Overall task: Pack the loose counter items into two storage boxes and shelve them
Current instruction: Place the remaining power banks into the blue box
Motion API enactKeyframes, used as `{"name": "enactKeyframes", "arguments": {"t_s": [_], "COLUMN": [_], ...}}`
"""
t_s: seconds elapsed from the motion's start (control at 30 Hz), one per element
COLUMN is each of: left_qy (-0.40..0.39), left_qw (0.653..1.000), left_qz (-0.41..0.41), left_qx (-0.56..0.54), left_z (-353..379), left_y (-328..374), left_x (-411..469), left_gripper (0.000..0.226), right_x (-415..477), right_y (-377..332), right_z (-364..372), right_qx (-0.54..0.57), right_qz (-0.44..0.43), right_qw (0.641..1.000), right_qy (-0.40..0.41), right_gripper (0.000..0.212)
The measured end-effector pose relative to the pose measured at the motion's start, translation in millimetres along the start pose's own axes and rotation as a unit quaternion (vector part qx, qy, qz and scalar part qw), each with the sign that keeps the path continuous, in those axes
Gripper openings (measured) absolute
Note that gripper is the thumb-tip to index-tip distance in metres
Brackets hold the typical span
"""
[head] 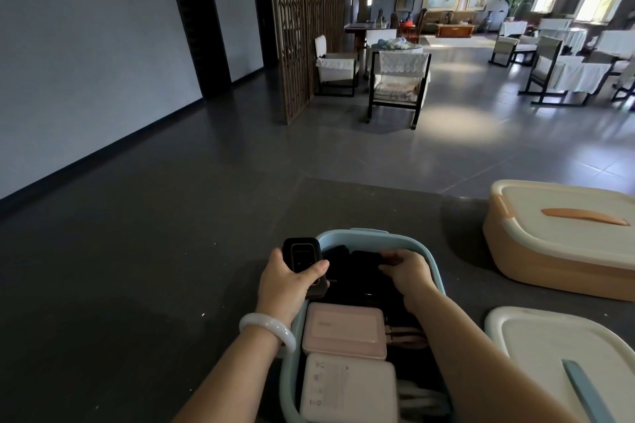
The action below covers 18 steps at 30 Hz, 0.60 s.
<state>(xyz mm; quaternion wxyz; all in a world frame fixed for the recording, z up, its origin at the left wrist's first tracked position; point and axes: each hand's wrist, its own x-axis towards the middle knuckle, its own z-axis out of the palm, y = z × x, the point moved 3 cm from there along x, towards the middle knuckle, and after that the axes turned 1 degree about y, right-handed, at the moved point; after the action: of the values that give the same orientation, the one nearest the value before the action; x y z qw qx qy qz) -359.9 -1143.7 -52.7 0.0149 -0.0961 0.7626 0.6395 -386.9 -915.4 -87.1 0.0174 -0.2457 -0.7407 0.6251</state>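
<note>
The left hand (pixel 287 280) is wrapped around a small black gadget (pixel 304 263), held at the left rim of the open blue box (pixel 354 233). It should go down flat into the far end, beyond the pink case (pixel 343 330) and the white one (pixel 347 391) already packed. The right hand (pixel 409 271), fingers curled on the edge of a dark item (pixel 364 259) inside, would do best to pull that aside first (space looks tight). The orange box (pixel 549 251) sits closed; the loose lid (pixel 549 354) waits nearby.

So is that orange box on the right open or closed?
Closed. The cream lid sits squarely on the orange box, with its handle lying flat.
</note>
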Motion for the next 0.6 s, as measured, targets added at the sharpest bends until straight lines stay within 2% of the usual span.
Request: {"name": "enactKeyframes", "arguments": {"t_s": [0.1, 0.23, 0.3, 0.4, 0.6], "left_qy": [-0.007, -0.03, -0.044, -0.075, -0.117], "left_qw": [1.0, 0.996, 0.992, 0.986, 0.979], "left_qz": [0.01, 0.054, 0.08, 0.103, 0.12], "left_qx": [0.016, 0.065, 0.091, 0.111, 0.114], "left_z": [-0.3, 6.8, 13.7, 25.1, 43.1], "left_y": [5.7, 18.0, 24.3, 30.4, 33.7], "left_x": [-1.4, -5.3, -7.9, -9.7, -11.9], "left_gripper": [0.068, 0.048, 0.046, 0.054, 0.071], "right_x": [-5.2, -18.7, -28.5, -41.5, -54.2], "right_y": [-5.3, -19.2, -29.2, -41.0, -50.5], "right_z": [-2.7, -10.6, -12.7, -9.8, -1.3], "right_qx": [-0.027, -0.025, -0.012, 0.035, 0.105], "right_qz": [-0.027, -0.099, -0.132, -0.145, -0.113], "right_qw": [0.999, 0.995, 0.991, 0.988, 0.977], "right_qy": [-0.002, 0.024, 0.027, -0.032, -0.148], "right_gripper": [0.029, 0.028, 0.023, 0.019, 0.02]}}
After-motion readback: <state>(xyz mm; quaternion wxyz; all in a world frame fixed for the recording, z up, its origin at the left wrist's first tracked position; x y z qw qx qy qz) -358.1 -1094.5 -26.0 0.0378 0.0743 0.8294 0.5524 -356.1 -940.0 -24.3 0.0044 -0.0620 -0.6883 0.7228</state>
